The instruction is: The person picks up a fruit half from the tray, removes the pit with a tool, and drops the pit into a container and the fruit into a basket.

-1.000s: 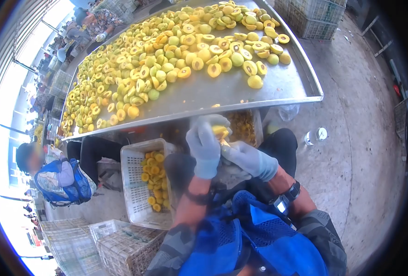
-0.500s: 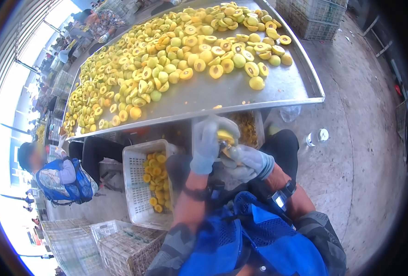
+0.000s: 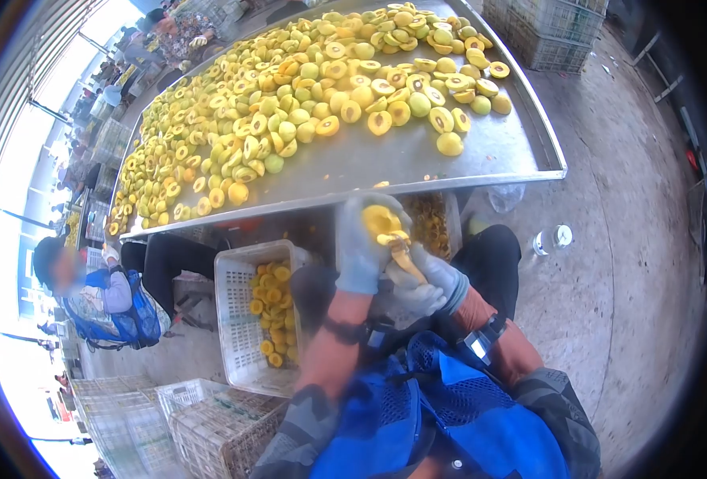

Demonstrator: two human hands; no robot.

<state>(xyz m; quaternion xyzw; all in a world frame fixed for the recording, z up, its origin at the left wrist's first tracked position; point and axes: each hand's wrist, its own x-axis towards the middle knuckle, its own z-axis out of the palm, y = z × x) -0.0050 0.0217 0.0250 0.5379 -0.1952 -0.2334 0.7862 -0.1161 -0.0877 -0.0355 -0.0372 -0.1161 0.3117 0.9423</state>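
My left hand (image 3: 361, 243), in a pale glove, is closed around a yellow peach half (image 3: 381, 221) with its cut side facing me. My gloved right hand (image 3: 427, 283) grips a short tan-handled pitting tool (image 3: 405, 262). Its upper end meets the fruit's lower edge, where a piece of yellow flesh hides the tip. Both hands are over my lap, just in front of the metal table (image 3: 329, 180). Many halved peaches (image 3: 290, 116) are piled on that table, several showing brown pits.
A white crate (image 3: 234, 319) of hollowed peach halves stands left of my knees. Another bin (image 3: 441, 223) with brownish bits sits under the table edge. A co-worker (image 3: 118, 291) sits at left. Stacked crates (image 3: 218, 427) are at lower left, a clear jar (image 3: 551, 239) at right.
The peach half has turned in my left hand so its cut face shows. My right hand has tilted the tool, and its tan handle now points down and right.
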